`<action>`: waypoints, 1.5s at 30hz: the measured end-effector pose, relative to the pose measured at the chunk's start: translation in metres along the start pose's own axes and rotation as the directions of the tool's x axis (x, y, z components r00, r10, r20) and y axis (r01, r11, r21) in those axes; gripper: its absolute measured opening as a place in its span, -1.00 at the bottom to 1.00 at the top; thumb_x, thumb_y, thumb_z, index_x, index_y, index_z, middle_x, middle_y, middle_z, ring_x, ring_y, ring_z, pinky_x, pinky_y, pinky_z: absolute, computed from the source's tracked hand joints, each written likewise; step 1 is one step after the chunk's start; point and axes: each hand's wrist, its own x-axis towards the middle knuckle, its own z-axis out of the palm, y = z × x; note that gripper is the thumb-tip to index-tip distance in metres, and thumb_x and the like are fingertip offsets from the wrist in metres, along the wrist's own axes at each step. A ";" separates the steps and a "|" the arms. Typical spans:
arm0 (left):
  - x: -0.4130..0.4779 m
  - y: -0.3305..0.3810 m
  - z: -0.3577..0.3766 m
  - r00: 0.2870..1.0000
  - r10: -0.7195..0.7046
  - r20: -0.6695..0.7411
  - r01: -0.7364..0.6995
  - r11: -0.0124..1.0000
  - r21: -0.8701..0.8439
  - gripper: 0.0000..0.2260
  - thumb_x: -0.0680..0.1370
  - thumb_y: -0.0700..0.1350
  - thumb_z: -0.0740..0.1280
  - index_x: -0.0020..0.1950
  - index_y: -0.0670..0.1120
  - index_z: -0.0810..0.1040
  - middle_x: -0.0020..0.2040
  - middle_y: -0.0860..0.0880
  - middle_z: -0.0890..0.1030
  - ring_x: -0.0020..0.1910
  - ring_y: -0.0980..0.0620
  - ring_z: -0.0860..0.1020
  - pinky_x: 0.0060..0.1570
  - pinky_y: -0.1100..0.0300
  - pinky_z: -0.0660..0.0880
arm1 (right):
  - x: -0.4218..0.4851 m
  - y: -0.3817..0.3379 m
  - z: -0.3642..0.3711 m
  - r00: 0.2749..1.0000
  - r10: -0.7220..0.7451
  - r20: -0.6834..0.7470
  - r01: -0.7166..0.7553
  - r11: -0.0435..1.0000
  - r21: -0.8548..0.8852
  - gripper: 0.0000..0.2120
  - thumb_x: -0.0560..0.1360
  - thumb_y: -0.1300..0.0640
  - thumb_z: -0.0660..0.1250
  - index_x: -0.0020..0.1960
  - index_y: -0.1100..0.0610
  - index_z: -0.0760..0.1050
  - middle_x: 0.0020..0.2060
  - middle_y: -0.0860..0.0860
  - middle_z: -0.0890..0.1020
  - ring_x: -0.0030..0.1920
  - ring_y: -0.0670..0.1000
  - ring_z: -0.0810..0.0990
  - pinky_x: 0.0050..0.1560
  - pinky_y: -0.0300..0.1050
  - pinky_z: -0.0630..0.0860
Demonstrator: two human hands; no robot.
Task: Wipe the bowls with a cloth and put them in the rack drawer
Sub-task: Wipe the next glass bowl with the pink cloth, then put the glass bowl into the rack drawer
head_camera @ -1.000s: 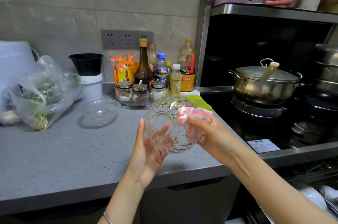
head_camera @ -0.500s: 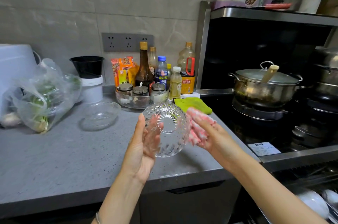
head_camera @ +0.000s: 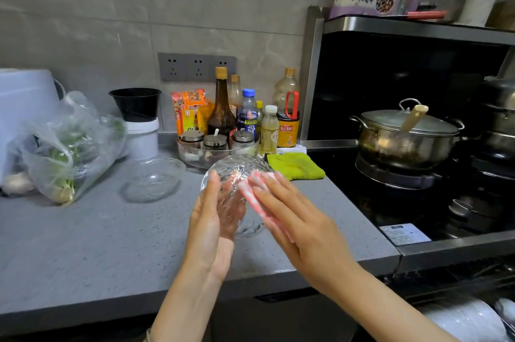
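Nearest, the left hand grips a clear cut-glass bowl above the counter's front edge, thumb on its near wall, fingers blurred through the glass. The right hand presses a pink-and-white cloth against it with straight fingers. Below the counter's right end, white dishes are cut off. Farther back sit a second bowl, a green rag, bottles and a lidded pot.
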 end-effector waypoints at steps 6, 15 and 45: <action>-0.005 -0.005 0.012 0.998 -0.018 0.055 0.018 1.000 -0.003 -0.66 0.45 0.05 0.33 0.10 -0.14 0.59 -0.15 -0.03 0.68 -0.32 0.14 0.63 -0.43 0.35 0.53 | 0.013 0.007 -0.010 0.998 -0.031 -0.061 0.020 0.986 -0.163 -0.62 0.66 0.09 0.10 0.43 0.19 0.37 0.43 0.03 0.38 0.46 0.00 0.31 0.39 -0.08 0.36; 0.000 -0.015 0.018 0.995 -0.048 0.091 0.044 0.998 0.050 -0.66 0.47 0.06 0.31 0.09 -0.16 0.58 -0.19 -0.05 0.68 -0.30 0.11 0.64 -0.30 0.30 0.57 | -0.007 0.005 -0.012 0.998 -0.029 -0.064 0.018 0.986 -0.167 -0.63 0.63 0.09 0.18 0.41 0.16 0.40 0.42 -0.01 0.40 0.44 -0.03 0.34 0.35 -0.18 0.40; 0.008 -0.088 0.052 0.968 -0.203 0.146 0.176 0.968 0.179 -0.79 0.37 -0.01 0.35 -0.08 -0.08 0.52 -0.26 0.00 0.69 -0.36 0.09 0.65 -0.51 0.34 0.49 | -0.114 0.126 -0.074 0.586 0.690 0.424 -0.800 0.409 0.440 -0.52 0.39 -0.07 0.37 0.31 -0.14 0.40 0.32 -0.25 0.46 0.28 -0.36 0.40 0.28 -0.36 0.38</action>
